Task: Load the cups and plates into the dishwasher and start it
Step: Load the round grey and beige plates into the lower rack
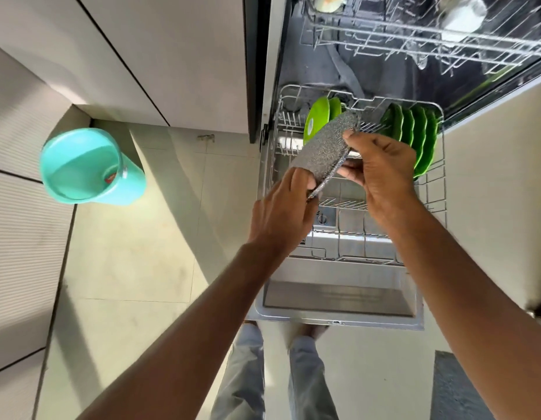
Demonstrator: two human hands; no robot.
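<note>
— Pale floor tiles, one turquoise bucket (90, 168), dishwasher (338, 298) open. Plates?
— Six green plates (316, 119) upright in the lower rack (435, 189): two left, four right. One grey plate (323, 150) above it, left hand (281, 213) gripping its near edge, right hand (381, 171) pinching the far one.

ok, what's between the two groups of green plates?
Head view: bare rack tines between the light green plates and dark green plates. The grey speckled plate, held by the left hand and right hand, overlaps that gap.
</note>
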